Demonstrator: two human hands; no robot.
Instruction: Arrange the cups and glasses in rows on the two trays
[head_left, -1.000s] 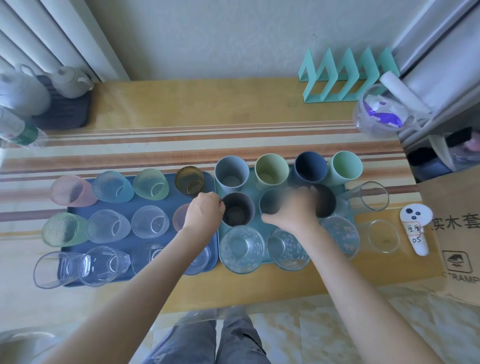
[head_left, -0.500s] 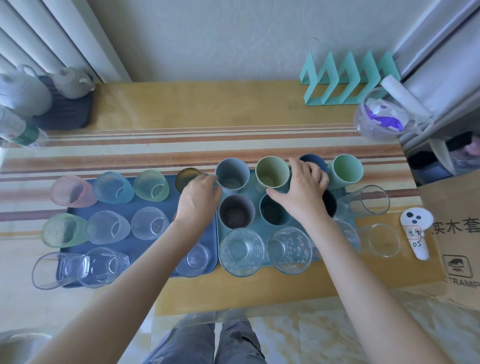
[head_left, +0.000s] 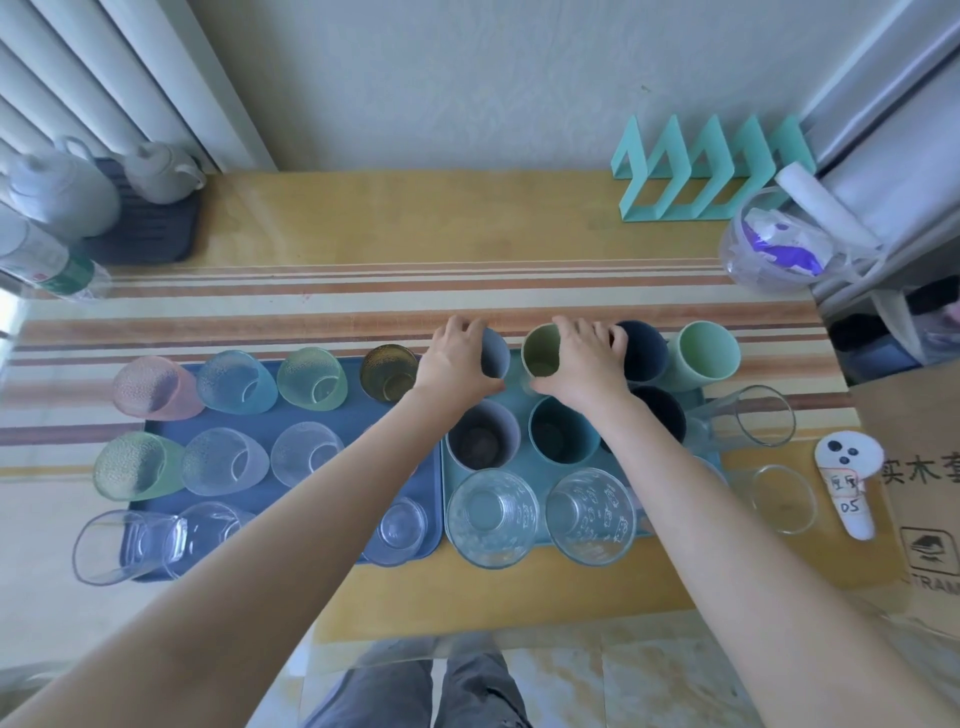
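Hands on teal tray's far row: left hand (head_left: 457, 358) clamped on grey cup (head_left: 494, 353), right hand (head_left: 584, 358) clamped on green cup (head_left: 540, 353). Step: straightening row. Next likely needs small nudges into line.

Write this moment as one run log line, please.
left hand: on grey-blue cup | right hand: on olive cup | teal tray, back row

Upper left of the frame, two white teapots (head_left: 161, 174) sit on a dark mat (head_left: 148, 236). Upper right stands a teal rack (head_left: 706, 171); a cardboard box (head_left: 914, 483) fills the right edge.
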